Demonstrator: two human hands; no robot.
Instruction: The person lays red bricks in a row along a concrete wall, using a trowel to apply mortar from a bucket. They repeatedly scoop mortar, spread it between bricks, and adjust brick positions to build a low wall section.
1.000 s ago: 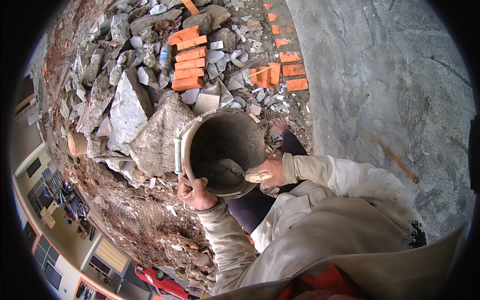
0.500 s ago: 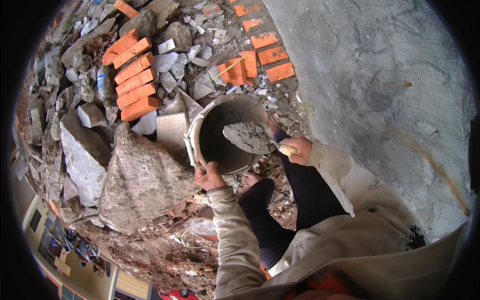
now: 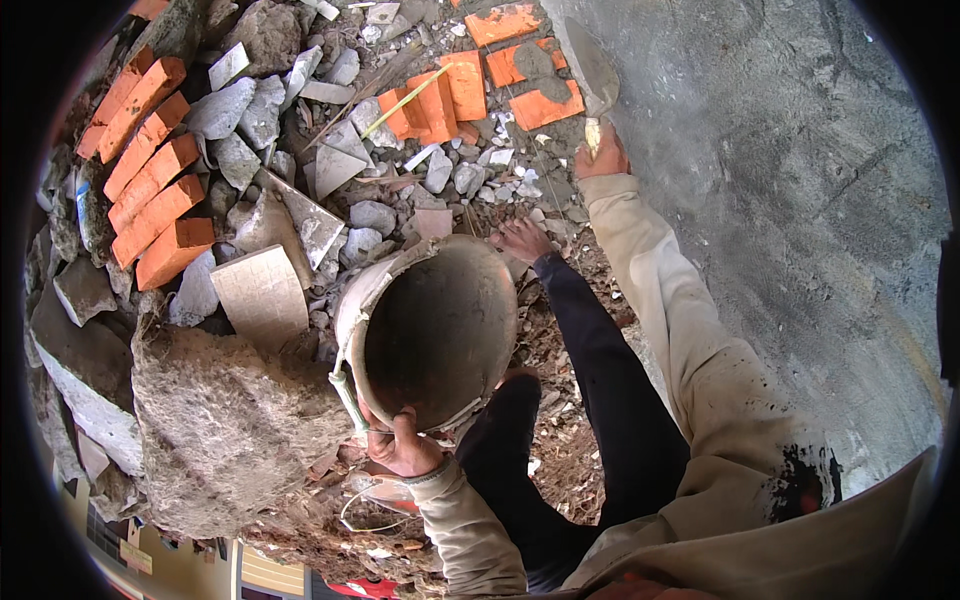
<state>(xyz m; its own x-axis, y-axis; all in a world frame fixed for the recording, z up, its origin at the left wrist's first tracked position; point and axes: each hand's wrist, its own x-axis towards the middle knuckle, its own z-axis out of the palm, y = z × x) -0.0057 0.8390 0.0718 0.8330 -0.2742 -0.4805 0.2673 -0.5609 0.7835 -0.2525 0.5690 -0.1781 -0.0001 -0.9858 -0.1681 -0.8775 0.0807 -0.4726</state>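
Note:
My left hand (image 3: 405,445) is closed on the near rim of a round, mortar-stained bucket (image 3: 440,330), beside its pale handle grip. The bucket tilts, its dark mouth facing up. Ahead, against the grey wall, my right hand (image 3: 604,158) grips the handle of a trowel (image 3: 590,75), whose blade points away from me. Wet mortar (image 3: 540,72) lies in a lump across the end bricks (image 3: 548,103) of a row at the wall's foot. Just left of that row, a few loose bricks (image 3: 435,105) lean together.
A line of orange bricks (image 3: 160,190) rests on rubble at the left. Large rocks (image 3: 235,420) and a square tile (image 3: 262,295) lie beside the bucket. The plastered wall (image 3: 780,180) rises along the right. My bare foot (image 3: 525,240) is right of the bucket.
My right hand has carried the mortar-loaded trowel from over the bucket forward to the brick row. Mortar now sits on those bricks. My left hand still holds the bucket.

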